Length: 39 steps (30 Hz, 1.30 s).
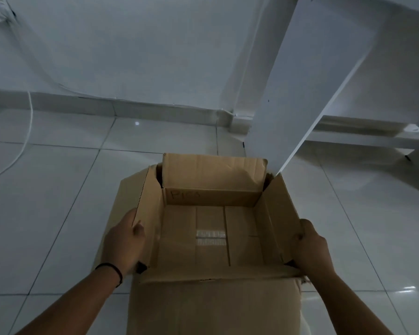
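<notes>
White tiled floor (58, 213), left hand (124, 243) and right hand (311, 250) gripping cardboard box (211, 238) side flaps

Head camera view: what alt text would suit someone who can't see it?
The left hand and right hand grip the side flaps of an open, empty cardboard box over a white tiled floor. A white cable lies at left.

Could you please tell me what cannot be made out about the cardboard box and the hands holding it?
Head view: the handwriting on the cardboard box's far inner wall is too faint and dim to read.
Head view: the box hides its own underside, so whether it rests on the tiled floor cannot be told.
Head view: the side flaps hide part of the fingers of the left hand and right hand.
</notes>
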Each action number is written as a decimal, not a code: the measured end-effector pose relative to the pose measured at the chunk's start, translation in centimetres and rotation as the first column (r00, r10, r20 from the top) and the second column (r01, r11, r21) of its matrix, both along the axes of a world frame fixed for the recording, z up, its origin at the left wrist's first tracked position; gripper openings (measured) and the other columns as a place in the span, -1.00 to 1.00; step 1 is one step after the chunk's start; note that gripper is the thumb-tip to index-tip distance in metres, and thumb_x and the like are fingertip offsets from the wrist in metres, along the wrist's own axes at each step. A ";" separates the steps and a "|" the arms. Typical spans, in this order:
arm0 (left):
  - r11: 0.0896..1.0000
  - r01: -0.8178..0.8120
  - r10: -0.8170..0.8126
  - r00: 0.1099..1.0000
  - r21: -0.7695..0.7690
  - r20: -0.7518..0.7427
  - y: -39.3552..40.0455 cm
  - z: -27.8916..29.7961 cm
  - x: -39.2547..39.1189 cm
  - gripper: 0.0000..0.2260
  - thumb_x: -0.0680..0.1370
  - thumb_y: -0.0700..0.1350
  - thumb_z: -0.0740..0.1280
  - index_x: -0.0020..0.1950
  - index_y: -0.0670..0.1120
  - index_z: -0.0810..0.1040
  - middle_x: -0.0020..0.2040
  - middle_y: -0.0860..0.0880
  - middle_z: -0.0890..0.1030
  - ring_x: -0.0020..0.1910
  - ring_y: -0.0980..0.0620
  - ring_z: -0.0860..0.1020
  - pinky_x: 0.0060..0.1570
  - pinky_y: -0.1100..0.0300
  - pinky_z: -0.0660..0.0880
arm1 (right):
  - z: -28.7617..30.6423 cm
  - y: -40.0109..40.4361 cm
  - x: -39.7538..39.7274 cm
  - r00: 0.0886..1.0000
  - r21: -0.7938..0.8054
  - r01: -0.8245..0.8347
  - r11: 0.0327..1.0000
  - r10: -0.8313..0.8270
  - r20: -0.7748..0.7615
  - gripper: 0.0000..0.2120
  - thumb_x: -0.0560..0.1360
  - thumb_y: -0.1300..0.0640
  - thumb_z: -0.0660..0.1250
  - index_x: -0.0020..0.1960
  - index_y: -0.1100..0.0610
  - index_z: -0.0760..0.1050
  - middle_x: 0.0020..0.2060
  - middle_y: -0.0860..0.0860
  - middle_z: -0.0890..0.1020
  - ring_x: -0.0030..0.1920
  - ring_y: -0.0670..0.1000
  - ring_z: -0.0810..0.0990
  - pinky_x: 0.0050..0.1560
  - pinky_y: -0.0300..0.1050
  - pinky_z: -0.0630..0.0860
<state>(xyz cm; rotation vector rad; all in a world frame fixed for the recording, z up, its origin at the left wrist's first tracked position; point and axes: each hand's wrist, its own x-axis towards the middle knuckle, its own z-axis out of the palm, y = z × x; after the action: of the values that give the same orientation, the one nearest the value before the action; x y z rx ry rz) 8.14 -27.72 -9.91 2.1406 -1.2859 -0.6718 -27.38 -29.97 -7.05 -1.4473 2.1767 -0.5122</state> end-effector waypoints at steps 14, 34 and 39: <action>0.994 0.065 -0.076 0.989 0.092 0.123 1.0 -4.5 -1.7 -0.76 0.55 -0.18 0.21 0.19 -0.14 0.53 0.46 -0.16 0.24 0.43 -0.18 0.28 0.36 -0.10 0.32 | -5.0 0.1 0.4 0.912 0.003 -0.063 0.998 0.059 -0.406 -0.78 0.48 0.26 0.22 0.07 0.24 0.55 0.17 0.20 0.51 0.21 0.22 0.41 0.17 0.14 0.36; 0.972 0.082 -0.142 0.951 0.219 0.273 0.6 -4.8 -2.0 -0.55 0.51 -0.07 0.26 0.40 -0.05 0.38 0.48 -0.10 0.16 0.37 -0.16 0.34 0.25 -0.06 0.48 | -7.4 0.4 0.0 0.915 0.166 -0.114 0.980 0.169 -0.366 -0.51 0.49 0.07 0.21 0.41 0.10 0.31 0.47 0.09 0.12 0.39 0.15 0.23 0.15 0.20 0.53; 0.969 0.078 -0.145 0.947 0.234 0.285 0.6 -5.2 -1.9 -0.58 0.50 -0.05 0.27 0.38 -0.02 0.42 0.48 -0.08 0.15 0.36 -0.16 0.34 0.21 -0.05 0.51 | -7.9 0.2 0.0 0.885 0.180 -0.121 0.976 0.188 -0.427 -0.62 0.44 -0.03 0.25 0.25 -0.04 0.43 0.34 0.02 0.18 0.18 0.10 0.32 -0.01 0.16 0.55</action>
<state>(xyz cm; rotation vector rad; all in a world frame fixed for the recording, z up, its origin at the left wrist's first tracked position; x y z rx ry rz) 6.24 -27.12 -15.13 2.4372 -1.5668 -0.5718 -27.41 -29.80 -14.93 -1.7679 2.3419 0.0490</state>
